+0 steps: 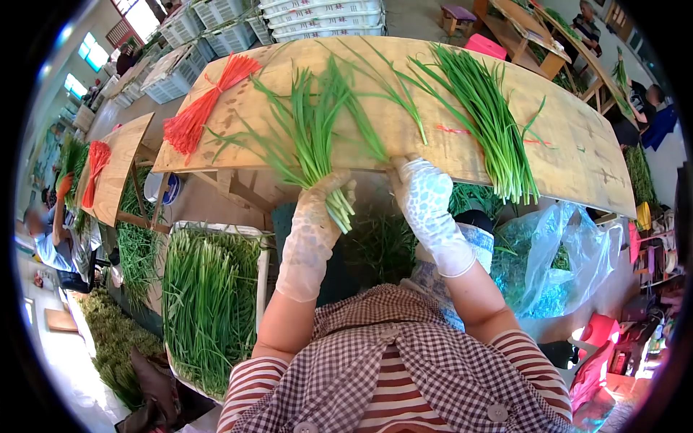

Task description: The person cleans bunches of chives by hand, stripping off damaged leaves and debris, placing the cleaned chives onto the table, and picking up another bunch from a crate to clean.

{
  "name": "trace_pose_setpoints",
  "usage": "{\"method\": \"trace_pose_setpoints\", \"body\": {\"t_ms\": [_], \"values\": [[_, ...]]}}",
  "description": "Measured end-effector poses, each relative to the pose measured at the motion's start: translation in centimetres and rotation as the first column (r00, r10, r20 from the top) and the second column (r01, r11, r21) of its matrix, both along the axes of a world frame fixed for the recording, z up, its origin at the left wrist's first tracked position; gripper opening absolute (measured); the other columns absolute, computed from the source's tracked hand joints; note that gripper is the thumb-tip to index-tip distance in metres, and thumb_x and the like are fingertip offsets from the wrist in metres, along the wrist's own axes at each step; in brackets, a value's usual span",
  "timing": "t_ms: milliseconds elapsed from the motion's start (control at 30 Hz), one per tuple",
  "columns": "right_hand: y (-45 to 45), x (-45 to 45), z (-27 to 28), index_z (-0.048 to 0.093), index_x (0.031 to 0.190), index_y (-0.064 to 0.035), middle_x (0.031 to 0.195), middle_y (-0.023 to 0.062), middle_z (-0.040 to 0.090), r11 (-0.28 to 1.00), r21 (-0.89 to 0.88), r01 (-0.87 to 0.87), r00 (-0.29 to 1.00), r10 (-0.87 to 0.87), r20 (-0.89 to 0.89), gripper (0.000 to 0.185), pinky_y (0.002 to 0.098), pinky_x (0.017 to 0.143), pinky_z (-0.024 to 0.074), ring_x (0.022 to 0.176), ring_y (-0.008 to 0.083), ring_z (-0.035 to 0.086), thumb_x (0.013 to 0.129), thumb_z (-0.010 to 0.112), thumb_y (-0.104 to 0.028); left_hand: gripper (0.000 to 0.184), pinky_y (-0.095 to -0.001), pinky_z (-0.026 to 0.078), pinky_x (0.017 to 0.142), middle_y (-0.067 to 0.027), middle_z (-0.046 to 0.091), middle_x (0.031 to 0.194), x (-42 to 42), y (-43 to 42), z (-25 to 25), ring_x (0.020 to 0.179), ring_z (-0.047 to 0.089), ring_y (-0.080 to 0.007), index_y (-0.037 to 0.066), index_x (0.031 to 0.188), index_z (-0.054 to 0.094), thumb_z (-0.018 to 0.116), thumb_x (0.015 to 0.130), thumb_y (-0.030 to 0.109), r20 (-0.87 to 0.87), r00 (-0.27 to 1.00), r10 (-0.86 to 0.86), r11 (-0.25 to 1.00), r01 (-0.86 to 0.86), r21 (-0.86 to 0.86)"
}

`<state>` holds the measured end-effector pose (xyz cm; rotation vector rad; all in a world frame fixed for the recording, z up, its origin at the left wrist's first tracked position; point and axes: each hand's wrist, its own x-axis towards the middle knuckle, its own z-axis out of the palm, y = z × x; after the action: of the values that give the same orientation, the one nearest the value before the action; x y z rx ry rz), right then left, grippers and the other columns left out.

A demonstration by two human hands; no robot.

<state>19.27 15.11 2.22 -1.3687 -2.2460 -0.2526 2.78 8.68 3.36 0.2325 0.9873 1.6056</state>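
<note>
My left hand (pixel 309 229), in a pale patterned glove, is wrapped round a bunch of garlic chives (pixel 312 141). The white stem ends stick out below the fist, and the green leaves fan out over the wooden table (pixel 238 137). At the table's near edge, my right hand (pixel 426 191), gloved alike, has its fingers closed on a few garlic chives (pixel 367 130), which look smeared by motion. Loose chive strands (pixel 404 97) lie just beyond it. A larger pile of garlic chives (pixel 484 115) rests on the table to the right, stems toward me.
A bundle of red ties (pixel 209 105) lies at the table's left; red strands (pixel 453 130) lie near the pile. A crate of chives (pixel 209 310) stands at lower left, a clear plastic bag (pixel 556 252) at right. White crates (pixel 325 18) are stacked behind. A person (pixel 58 238) works at far left.
</note>
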Motion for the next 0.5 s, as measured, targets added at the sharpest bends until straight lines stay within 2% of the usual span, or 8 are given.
{"method": "trace_pose_setpoints", "body": {"t_ms": [33,133,167,267,300,400,433,500], "values": [[0.2,0.0,0.1,0.069,0.098,-0.0105,0.080,0.0127,0.066,1.000,0.000,-0.013,0.995,0.013,-0.096,0.025,0.0398,0.059,0.0502,0.068,0.0301,0.065,0.076,0.071,-0.022,0.013,-0.0253,0.052,0.059,-0.0102,0.064,0.082,0.0,0.1,-0.1,0.071,0.062,-0.0171,-0.004,0.096,0.062,0.065,0.084,0.001,-0.038,0.999,0.010,1.000,-0.010,-0.001],[-0.9,0.8,0.9,0.069,0.100,-0.0069,0.075,0.0128,0.066,0.952,-0.254,-0.174,0.899,0.048,-0.436,0.024,0.0340,0.058,0.0491,0.062,0.0227,0.063,0.080,0.070,-0.021,0.019,-0.0230,0.053,0.058,-0.0119,0.067,0.091,0.5,0.1,0.1,0.072,0.063,-0.0166,-0.006,0.102,0.063,0.065,0.086,0.004,-0.078,0.996,-0.035,0.998,0.031,-0.049],[-1.3,0.9,1.6,0.070,0.099,-0.0023,0.071,0.0064,0.064,0.783,-0.552,-0.288,0.818,-0.099,-0.566,0.024,0.0274,0.057,0.0466,0.060,0.0116,0.057,0.082,0.071,-0.019,0.019,-0.0237,0.053,0.059,-0.0118,0.067,0.093,0.5,0.3,-0.5,0.073,0.064,-0.0168,-0.005,0.103,0.063,0.065,0.086,0.005,-0.080,0.993,-0.087,0.995,0.083,-0.048],[-2.5,0.8,1.6,0.070,0.095,0.0001,0.071,-0.0001,0.061,0.527,-0.662,-0.533,0.608,-0.307,-0.733,0.022,0.0237,0.056,0.0441,0.061,0.0057,0.051,0.082,0.073,-0.017,0.020,-0.0267,0.054,0.061,-0.0104,0.067,0.092,1.1,0.4,-0.7,0.073,0.063,-0.0166,-0.003,0.105,0.062,0.064,0.088,0.006,-0.036,0.992,-0.125,0.991,0.123,-0.055],[-2.5,0.6,0.7,0.070,0.093,0.0005,0.071,-0.0004,0.061,0.517,-0.632,-0.577,0.550,-0.326,-0.769,0.021,0.0227,0.056,0.0431,0.060,0.0062,0.051,0.080,0.074,-0.015,0.020,-0.0274,0.054,0.063,-0.0101,0.067,0.091,1.2,0.4,-0.6,0.073,0.063,-0.0166,-0.003,0.106,0.062,0.064,0.087,0.006,-0.011,0.991,-0.135,0.990,0.134,-0.050],[-2.5,0.6,0.1,0.070,0.098,-0.0004,0.078,0.0129,0.070,0.548,-0.650,-0.527,0.618,-0.278,-0.736,0.027,0.0312,0.067,0.0513,0.068,0.0162,0.064,0.079,0.073,-0.020,0.021,-0.0288,0.054,0.065,-0.0088,0.067,0.090,1.6,0.7,-1.4,0.073,0.063,-0.0171,-0.002,0.105,0.062,0.065,0.085,0.002,-0.033,0.993,-0.110,0.994,0.111,0.011],[-2.9,0.3,0.2,0.071,0.095,-0.0017,0.077,0.0158,0.069,0.651,-0.599,-0.466,0.637,-0.223,-0.738,0.025,0.0332,0.066,0.0519,0.069,0.0220,0.067,0.079,0.073,-0.021,0.022,-0.0292,0.054,0.066,-0.0083,0.066,0.090,1.7,0.8,-1.6,0.073,0.064,-0.0173,-0.001,0.105,0.061,0.066,0.084,0.001,-0.056,0.994,-0.090,0.995,0.092,0.039],[-3.2,-0.3,0.5,0.071,0.094,-0.0025,0.077,0.0175,0.068,0.824,-0.464,-0.326,0.743,-0.081,-0.665,0.025,0.0352,0.067,0.0524,0.071,0.0267,0.067,0.078,0.072,-0.022,0.024,-0.0299,0.053,0.067,-0.0077,0.066,0.091,2.2,1.1,-1.4,0.075,0.064,-0.0182,-0.001,0.105,0.062,0.066,0.082,-0.002,-0.133,0.991,0.007,1.000,-0.005,0.014]]}}
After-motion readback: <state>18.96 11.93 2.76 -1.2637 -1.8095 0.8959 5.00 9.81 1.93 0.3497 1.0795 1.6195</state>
